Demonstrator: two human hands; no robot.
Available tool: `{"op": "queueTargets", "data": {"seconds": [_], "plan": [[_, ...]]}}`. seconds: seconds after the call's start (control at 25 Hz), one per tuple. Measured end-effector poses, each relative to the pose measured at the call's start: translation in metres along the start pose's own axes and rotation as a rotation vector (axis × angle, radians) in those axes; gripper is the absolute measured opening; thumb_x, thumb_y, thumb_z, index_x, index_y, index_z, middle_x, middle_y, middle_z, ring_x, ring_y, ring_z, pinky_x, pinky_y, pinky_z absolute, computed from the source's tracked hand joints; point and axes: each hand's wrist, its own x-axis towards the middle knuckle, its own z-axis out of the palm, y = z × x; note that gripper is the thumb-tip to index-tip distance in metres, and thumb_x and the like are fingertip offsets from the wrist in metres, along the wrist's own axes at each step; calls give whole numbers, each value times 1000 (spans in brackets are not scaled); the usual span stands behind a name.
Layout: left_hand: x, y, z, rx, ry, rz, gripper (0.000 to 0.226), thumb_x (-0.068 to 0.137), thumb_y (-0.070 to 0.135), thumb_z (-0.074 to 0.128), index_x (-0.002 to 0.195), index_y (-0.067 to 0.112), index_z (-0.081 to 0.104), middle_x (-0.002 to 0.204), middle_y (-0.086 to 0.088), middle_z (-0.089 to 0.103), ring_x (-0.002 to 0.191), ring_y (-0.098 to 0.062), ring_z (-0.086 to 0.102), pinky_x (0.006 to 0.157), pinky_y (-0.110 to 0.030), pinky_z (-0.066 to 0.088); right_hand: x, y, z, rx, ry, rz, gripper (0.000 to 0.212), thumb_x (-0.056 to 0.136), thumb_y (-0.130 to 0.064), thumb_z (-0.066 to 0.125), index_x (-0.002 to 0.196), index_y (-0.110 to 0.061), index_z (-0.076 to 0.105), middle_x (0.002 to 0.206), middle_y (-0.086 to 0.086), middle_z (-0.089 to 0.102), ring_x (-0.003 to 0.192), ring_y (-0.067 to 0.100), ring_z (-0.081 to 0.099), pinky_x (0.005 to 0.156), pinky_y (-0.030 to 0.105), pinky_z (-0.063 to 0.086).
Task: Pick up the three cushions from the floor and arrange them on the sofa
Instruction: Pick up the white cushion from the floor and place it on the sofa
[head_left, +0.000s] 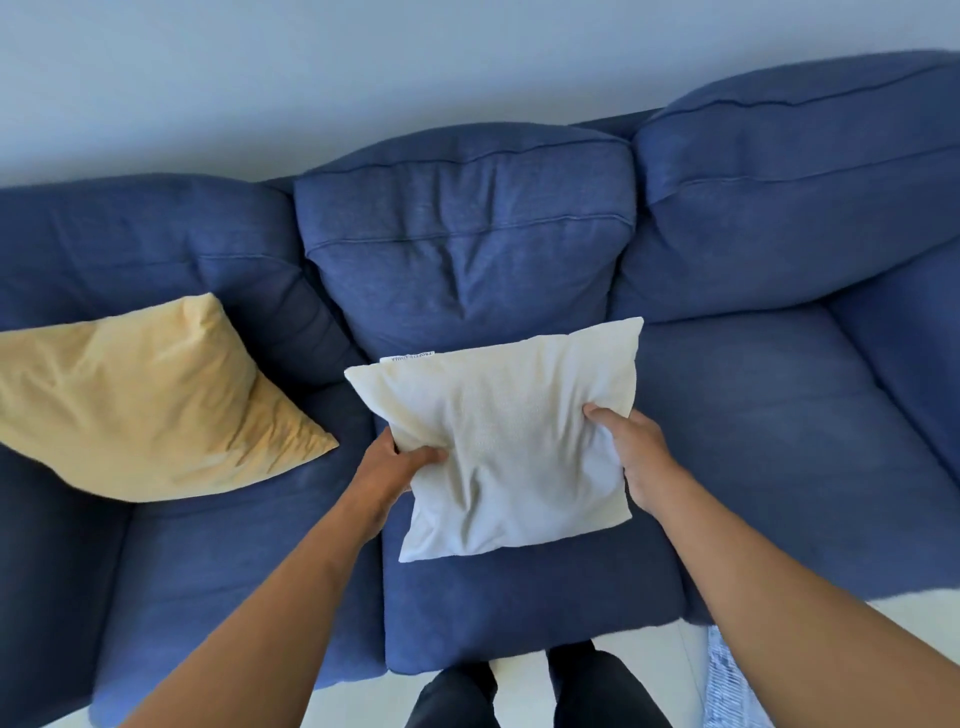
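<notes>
Head view: white cushion (506, 441) clamped between left grip (397, 462) and right grip (626, 447) (over middle seat).

Gripping white cushion (511, 441) with both hands, left hand (395, 462) on its left edge, right hand (631, 447) on its right edge, above middle seat of blue sofa (779, 415). Leaning on left seat against backrest: yellow cushion (150, 400).
</notes>
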Motion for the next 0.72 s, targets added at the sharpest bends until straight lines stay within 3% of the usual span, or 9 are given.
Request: {"op": "queueTargets", "data": {"seconds": [0.2,0.4,0.48,0.6,0.72], "plan": [[50,18,21,-33,118,-10,42,84,4,80,118,23,63,115,2,74,111,-22,69,88,-39,58,59,-29,17,-62,-46,-33,38,91,-28,77,127,-20,70,116,-3,77,110,22,70,104,41,54],[111,46,15,-14,157,39,61,79,10,85,134,17,59,125,0,73,115,-23,69,104,-47,56,109,-46,36,-98,-49,-116,32,91,-29,75,121,-24,67,115,-7,73,108,15,67,97,34,52],[138,52,15,-16,163,61,57,84,9,81,136,15,60,124,2,73,109,-18,70,98,-40,59,139,-49,44,-159,-52,-118,42,90,-32,75,130,-21,65,121,-5,71,111,16,66,101,36,52],[165,52,23,48,165,-21,46,94,11,72,138,9,56,119,3,65,86,-4,59,66,-20,47,177,-50,55,-357,-57,-96,51,87,-38,76,132,-18,63,126,-1,69,117,24,65,105,43,54],[182,50,21,56,201,-73,47,93,14,74,135,8,54,121,-1,62,87,-9,56,61,-23,40,197,-55,61,-427,-20,-31,56,80,-39,80,128,-15,62,125,1,67,118,28,64,100,45,56]]}}
